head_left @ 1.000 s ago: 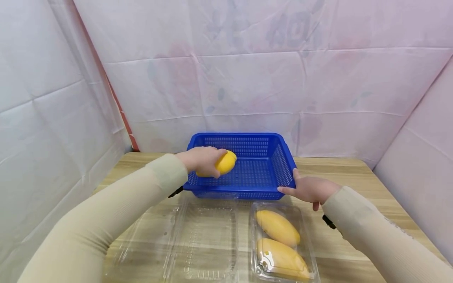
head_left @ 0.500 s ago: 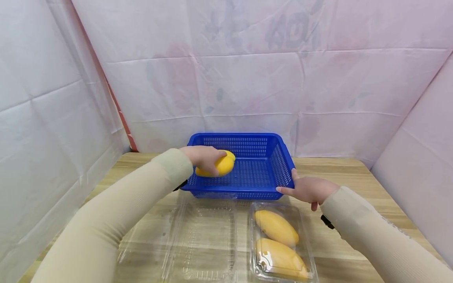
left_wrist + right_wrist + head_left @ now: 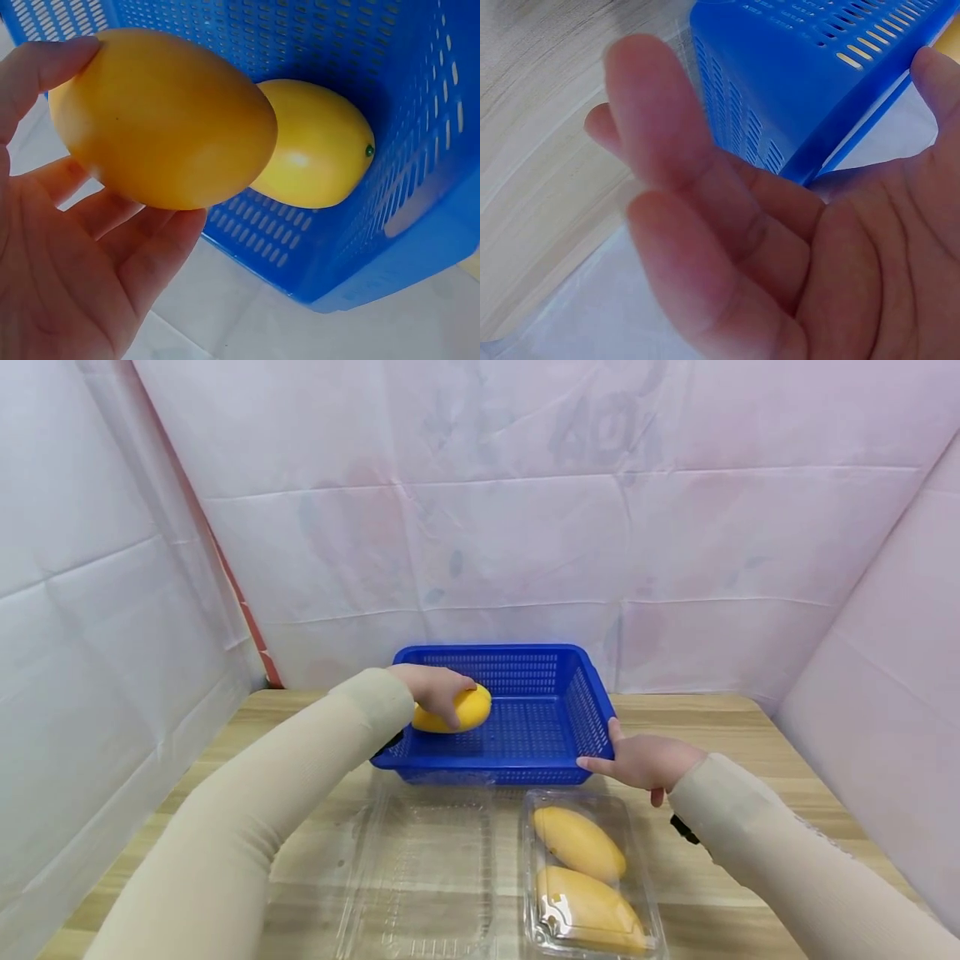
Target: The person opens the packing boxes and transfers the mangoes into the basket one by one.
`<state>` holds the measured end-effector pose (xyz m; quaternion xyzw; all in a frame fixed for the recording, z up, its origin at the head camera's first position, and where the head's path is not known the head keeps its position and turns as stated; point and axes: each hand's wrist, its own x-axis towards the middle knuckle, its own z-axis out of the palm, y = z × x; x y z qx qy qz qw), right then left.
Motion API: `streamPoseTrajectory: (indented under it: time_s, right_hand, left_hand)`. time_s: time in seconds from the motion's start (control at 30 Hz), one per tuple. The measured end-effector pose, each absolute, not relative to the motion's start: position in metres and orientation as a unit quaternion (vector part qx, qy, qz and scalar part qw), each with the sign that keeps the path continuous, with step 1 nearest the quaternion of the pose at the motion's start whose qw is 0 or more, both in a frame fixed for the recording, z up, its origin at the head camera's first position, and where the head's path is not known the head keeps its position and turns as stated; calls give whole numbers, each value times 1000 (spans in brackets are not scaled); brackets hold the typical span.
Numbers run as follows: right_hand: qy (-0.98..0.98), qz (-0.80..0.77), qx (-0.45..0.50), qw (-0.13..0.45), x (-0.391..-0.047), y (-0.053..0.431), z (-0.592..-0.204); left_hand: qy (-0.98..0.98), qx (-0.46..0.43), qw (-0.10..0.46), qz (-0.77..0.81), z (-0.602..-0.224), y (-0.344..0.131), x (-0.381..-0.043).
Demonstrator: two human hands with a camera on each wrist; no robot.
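In the head view, a blue plastic basket [image 3: 487,775] with slotted walls stands at the back of the table. My left hand [image 3: 431,687] reaches into its left part and holds a yellow mango [image 3: 473,710]. The left wrist view has this mango between my thumb and fingers, with a second mango [image 3: 322,150] lying behind it in the basket. At the basket's front right corner is my right hand [image 3: 652,762], its thumb on the front rim and index finger along the right side. Its other fingers hang outside the wall.
A closed clear plastic box [image 3: 528,893] with two mangoes [image 3: 581,843] sits in front of the basket. Left of it lies an open clear box [image 3: 438,877], its lid spread leftward. Pale cloth walls [image 3: 510,543] surround the wooden table [image 3: 690,718].
The second mango, partly showing behind the held one before, is now hidden in the head view. My left hand stays on the mango; the right keeps its place at the corner. The head view shifts slightly.
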<state>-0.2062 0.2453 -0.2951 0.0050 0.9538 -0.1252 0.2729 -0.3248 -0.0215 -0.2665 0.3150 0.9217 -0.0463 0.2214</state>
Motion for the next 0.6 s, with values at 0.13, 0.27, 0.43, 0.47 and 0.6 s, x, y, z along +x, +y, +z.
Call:
streamPoseTrajectory:
  time_s: [0.13,0.27,0.43,0.47,0.6]
  right_hand:
    - [955,-123,4,270,-207,244,-296]
    - [956,-124,-2,265,-205,243,-295]
    - [956,-126,-1,264,-204,242,-294]
    - [956,-127,1,264,-204,242,-294]
    - [956,-127,4,264,-204,242,-294]
  left_hand:
    - [925,296,232,-51,-270,-22,-330]
    - [927,284,236,-59,-273,-21,-333]
    - [930,275,238,-57,-278,-18,-336]
    - [930,272,239,-57,-279,-18,-337]
    - [930,263,251,-51,-280,-17,-334]
